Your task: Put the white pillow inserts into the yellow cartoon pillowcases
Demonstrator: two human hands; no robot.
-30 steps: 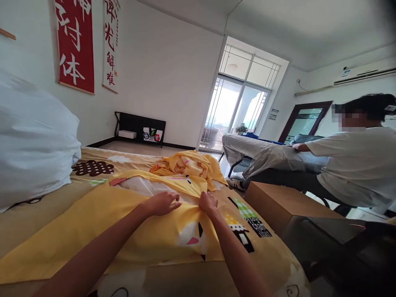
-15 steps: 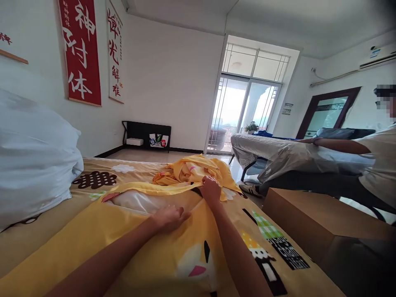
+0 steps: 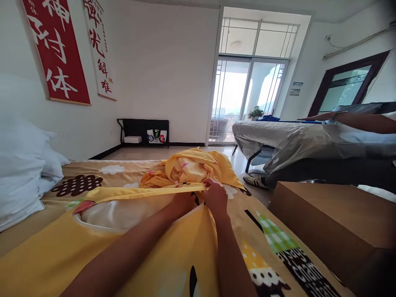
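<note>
A yellow duvet cover (image 3: 167, 255) with a printed cartoon face lies spread in front of me, its long opening showing a pale, shiny inside (image 3: 114, 215). At the right end of this opening, my right hand (image 3: 215, 196) is closed on the cover's edge, thumb and fingers pinched together. My left hand (image 3: 185, 202) reaches into the opening beside it, beneath the raised upper edge. Fabric hides its fingers, so whether it grips anything cannot be seen. Just beyond both hands sits a crumpled heap of yellow fabric (image 3: 190, 167).
Beneath lies a tan patterned bedsheet (image 3: 114, 170). White bedding (image 3: 21, 173) is piled at the left. A cardboard box (image 3: 334, 214) stands close on the right. Behind it, another person's arm (image 3: 361, 121) rests over a table covered in plastic (image 3: 284, 134).
My left hand has moved from on top of the cover into its opening, towards my right hand. The opening's upper edge is pulled straighter. The view has shifted to the right.
</note>
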